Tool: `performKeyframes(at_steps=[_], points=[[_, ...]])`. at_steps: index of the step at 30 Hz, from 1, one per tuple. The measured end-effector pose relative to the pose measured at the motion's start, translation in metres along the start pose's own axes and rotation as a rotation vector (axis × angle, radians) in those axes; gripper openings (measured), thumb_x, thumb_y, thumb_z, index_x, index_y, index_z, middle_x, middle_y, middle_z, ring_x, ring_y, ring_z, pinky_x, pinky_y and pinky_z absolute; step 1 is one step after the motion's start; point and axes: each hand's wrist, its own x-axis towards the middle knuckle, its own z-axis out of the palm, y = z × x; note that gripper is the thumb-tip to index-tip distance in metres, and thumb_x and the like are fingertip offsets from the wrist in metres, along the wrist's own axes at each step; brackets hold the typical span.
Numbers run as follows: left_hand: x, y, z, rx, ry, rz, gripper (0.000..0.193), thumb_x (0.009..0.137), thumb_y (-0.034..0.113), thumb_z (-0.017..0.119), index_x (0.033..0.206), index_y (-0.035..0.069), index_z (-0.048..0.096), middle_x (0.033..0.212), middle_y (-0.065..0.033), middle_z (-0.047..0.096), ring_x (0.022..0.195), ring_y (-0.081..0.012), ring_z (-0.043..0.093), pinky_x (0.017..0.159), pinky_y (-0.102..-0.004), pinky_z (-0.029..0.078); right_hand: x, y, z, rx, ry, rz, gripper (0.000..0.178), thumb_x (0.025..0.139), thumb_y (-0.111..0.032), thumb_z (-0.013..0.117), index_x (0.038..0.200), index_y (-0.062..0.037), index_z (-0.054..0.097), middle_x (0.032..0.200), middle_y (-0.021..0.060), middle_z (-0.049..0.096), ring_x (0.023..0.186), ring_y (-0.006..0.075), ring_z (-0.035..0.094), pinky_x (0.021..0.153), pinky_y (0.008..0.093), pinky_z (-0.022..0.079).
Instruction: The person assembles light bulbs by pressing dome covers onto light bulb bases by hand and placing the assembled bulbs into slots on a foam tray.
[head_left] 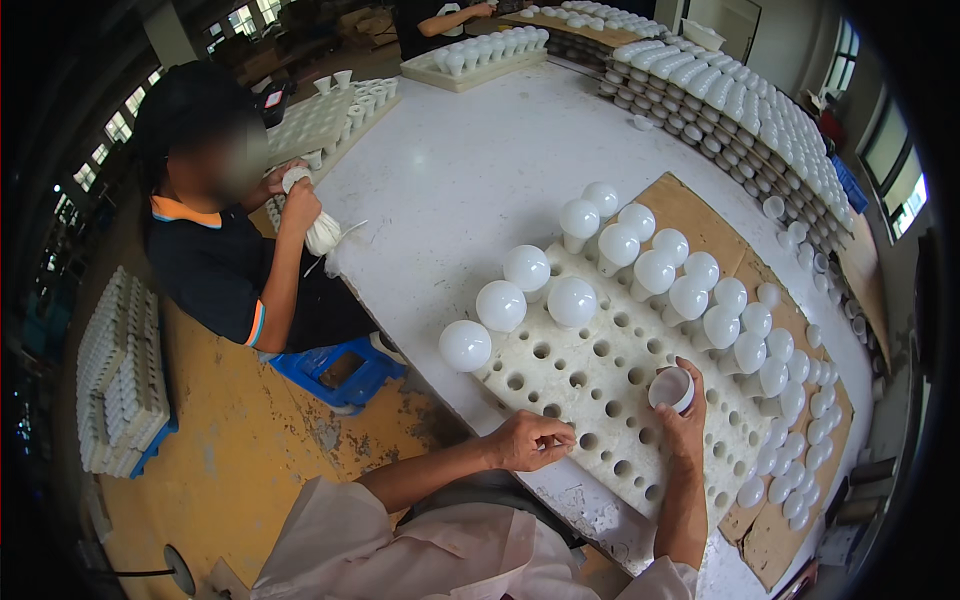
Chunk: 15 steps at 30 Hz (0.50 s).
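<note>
My right hand [687,412] grips a white bulb cover [671,389], a hollow dome whose open mouth faces up. It is over a pale foam tray [625,375] with rows of round holes. Near the tray's front left edge, my left hand [533,441] is closed with its fingertips pinched together; whatever is in them is too small to make out. White LED bulbs [655,271] stand in rows along the tray's far side, round ends up. Closer to my left hand, several more bulbs [501,306] sit at the tray's left end.
Loose white domes [795,465] lie on a cardboard sheet [690,205] at right. Behind them rise stacked trays of domes [735,100]. At the left, a co-worker [235,220] handles white wires [323,232] beside a blue stool [340,372]. Another tray of bulbs [475,60] stands far back.
</note>
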Motion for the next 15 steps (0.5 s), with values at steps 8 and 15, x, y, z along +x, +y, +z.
performKeyframes(at_steps=[8,15], points=[[-0.004,0.027,-0.011,-0.016,0.053,0.041,0.014,0.076,0.001,0.069,0.09,0.002,0.067,0.077,-0.0059,0.069,0.054,-0.0091,0.06,0.049,-0.0227,0.047,-0.001,0.001,0.002,0.03,0.036,0.029,0.093,0.062,-0.042,0.084,0.135,-0.006,0.04,0.111,0.0069,0.06,0.103,0.0176,0.058,0.09,0.031,0.047],[-0.006,0.08,-0.086,0.249,0.324,0.265,0.024,0.08,-0.001,0.063,0.103,-0.007,0.061,0.081,-0.0136,0.069,0.058,-0.0113,0.061,0.051,-0.0223,0.047,0.0,-0.001,0.001,0.021,0.012,0.03,0.094,0.061,-0.046,0.084,0.134,-0.0054,0.041,0.112,0.0067,0.059,0.103,0.0171,0.058,0.089,0.0308,0.046]])
